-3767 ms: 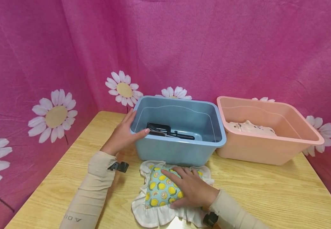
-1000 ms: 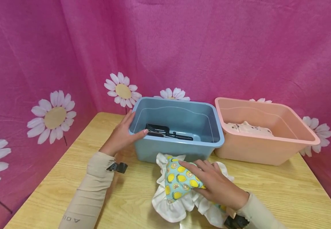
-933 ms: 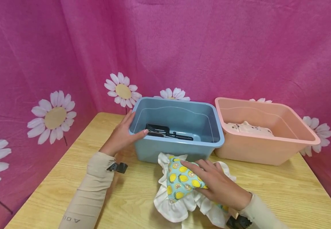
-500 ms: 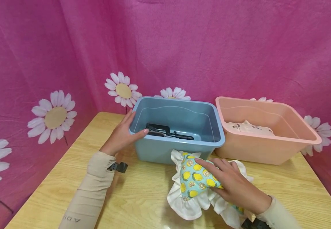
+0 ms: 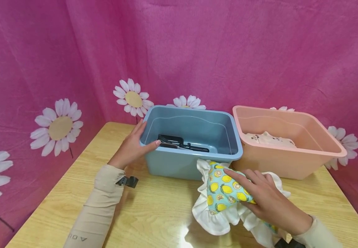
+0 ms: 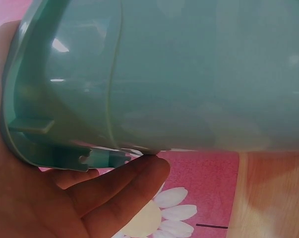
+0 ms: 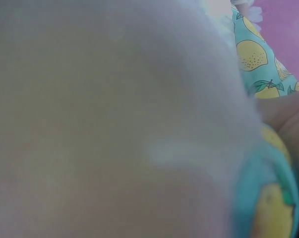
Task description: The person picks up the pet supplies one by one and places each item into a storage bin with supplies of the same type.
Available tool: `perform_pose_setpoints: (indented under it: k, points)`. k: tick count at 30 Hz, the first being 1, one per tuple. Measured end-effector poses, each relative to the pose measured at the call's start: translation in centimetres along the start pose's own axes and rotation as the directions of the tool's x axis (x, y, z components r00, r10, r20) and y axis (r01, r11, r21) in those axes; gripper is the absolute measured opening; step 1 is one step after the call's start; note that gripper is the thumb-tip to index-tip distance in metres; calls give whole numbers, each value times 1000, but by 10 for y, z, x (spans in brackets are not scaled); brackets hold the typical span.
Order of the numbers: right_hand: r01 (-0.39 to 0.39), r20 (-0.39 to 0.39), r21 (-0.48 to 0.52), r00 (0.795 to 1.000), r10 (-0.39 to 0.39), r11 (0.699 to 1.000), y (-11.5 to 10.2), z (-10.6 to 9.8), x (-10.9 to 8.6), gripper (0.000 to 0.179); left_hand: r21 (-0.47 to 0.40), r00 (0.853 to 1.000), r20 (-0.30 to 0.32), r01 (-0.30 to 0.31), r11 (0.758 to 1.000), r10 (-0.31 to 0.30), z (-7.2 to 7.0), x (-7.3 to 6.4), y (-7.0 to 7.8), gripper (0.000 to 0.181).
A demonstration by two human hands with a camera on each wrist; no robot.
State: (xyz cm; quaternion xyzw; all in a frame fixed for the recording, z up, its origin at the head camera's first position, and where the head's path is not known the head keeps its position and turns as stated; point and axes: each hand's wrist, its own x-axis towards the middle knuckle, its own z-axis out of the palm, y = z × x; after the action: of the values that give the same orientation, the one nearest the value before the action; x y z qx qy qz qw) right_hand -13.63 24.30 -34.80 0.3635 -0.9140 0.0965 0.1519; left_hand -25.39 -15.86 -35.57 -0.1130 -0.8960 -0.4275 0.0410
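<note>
My left hand [image 5: 134, 146] holds the blue bin [image 5: 194, 162] by its left rim, thumb over the edge. In the left wrist view, the fingers [image 6: 124, 191] lie against the bin's outer wall [image 6: 189, 74]. My right hand [image 5: 269, 198] grips a small cushion [image 5: 223, 187] with a lemon print on light blue and a white ruffled edge. The cushion is folded in the grasp, raised off the table in front of the bin's right corner. Its white ruffle [image 7: 114, 114] fills most of the right wrist view, blurred.
Inside the blue bin lie black long-handled tools [image 5: 197, 148]. To the right, a pink bin [image 5: 278, 162] contains a white printed cloth item [image 5: 270, 140]. Both stand on a wooden table [image 5: 157, 213] before a magenta curtain [image 5: 197, 51] with daisies.
Earlier the cushion lay flat beneath my spread right hand. Now the hand has bunched it up, lifted it and carried it rightward. My left hand stays on the bin.
</note>
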Motion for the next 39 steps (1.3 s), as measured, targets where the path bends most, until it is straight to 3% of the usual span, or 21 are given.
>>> perform_pose_setpoints:
  k: [12, 31, 39]
  points:
    - [-23, -59, -56, 998, 19, 998, 13, -10, -13, 102, 5, 1000, -4, 7, 1000, -7, 0, 0, -1, 103]
    - [-78, -72, -147, 995, 67, 986, 38, -34, -43, 104, 2, 1000, -2, 12, 1000, -12, 0, 2, 2, 102]
    - [-77, -105, -168, 993, 60, 983, 51, -42, -46, 91, 21, 1000, -10, -5, 1000, 5, 1, 1, 1, 101]
